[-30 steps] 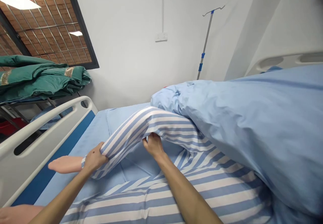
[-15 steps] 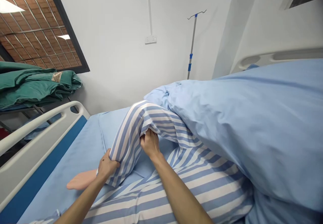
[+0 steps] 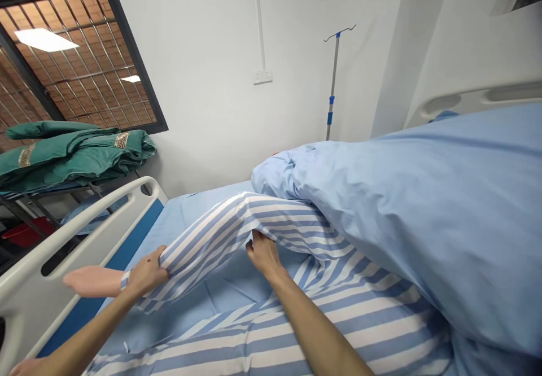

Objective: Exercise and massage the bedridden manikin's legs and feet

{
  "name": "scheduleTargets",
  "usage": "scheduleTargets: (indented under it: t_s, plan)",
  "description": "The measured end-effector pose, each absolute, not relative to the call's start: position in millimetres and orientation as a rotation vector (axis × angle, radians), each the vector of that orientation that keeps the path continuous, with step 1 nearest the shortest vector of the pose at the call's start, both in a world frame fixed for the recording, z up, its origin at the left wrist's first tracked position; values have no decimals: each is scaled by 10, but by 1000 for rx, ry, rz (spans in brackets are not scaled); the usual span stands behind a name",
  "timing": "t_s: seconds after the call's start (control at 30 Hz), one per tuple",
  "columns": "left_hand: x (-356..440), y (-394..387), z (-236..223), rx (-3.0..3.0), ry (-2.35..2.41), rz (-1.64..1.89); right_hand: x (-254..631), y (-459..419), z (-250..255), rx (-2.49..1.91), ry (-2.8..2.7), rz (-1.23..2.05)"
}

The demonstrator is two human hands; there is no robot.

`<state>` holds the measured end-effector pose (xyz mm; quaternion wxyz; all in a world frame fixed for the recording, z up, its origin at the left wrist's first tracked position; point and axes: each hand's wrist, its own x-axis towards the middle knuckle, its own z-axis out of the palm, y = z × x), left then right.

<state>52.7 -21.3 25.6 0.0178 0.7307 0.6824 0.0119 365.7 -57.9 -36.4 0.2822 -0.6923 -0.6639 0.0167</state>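
A leg in blue-and-white striped trousers [image 3: 212, 235] is raised off the bed, bent slightly at the knee. Its bare, smooth foot [image 3: 91, 281] looks like a manikin's and points toward the bed's foot end. My left hand [image 3: 148, 271] is wrapped round the lower leg just above the ankle, over the trouser cuff. Under the knee, my right hand [image 3: 263, 252] holds the leg from below, its fingertips partly hidden by the cloth. The other striped leg [image 3: 271, 345] lies flat on the blue sheet [image 3: 228, 274] nearer to me.
A bunched blue quilt [image 3: 402, 195] covers the body to the right. The white footboard [image 3: 105, 218] rises close beyond the foot. Behind the bed stands an IV pole [image 3: 332, 82]. Folded green cloths [image 3: 80, 156] lie on a rack below the barred window [image 3: 88, 60].
My left hand has moved left and outward with the ankle, so the knee is straighter and lower. My right hand stays under the knee. The view has shifted slightly.
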Motion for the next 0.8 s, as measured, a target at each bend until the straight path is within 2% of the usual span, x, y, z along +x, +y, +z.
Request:
scheduleTargets:
  t_s: [0.07,0.17,0.27,0.37,0.57,0.8]
  plan:
    - [359,-209,355,2333,2155,-88,3612,-609,-399,-1847,-1886,134]
    - [155,-217,401,2457,2145,-275,3541,-642,-497,-1887,-2148,439]
    - [42,-236,295,2559,2084,-380,3495,-650,-611,-1930,-2338,699]
    - [-3,-255,84,2533,2076,-422,3485,-627,-698,-1966,-2408,816]
    - [-54,-249,-210,2519,2069,-391,3489,-548,-812,-2024,-2441,919]
    - [-40,-224,-100,2514,2087,-280,3520,-582,-736,-1887,-2362,763]
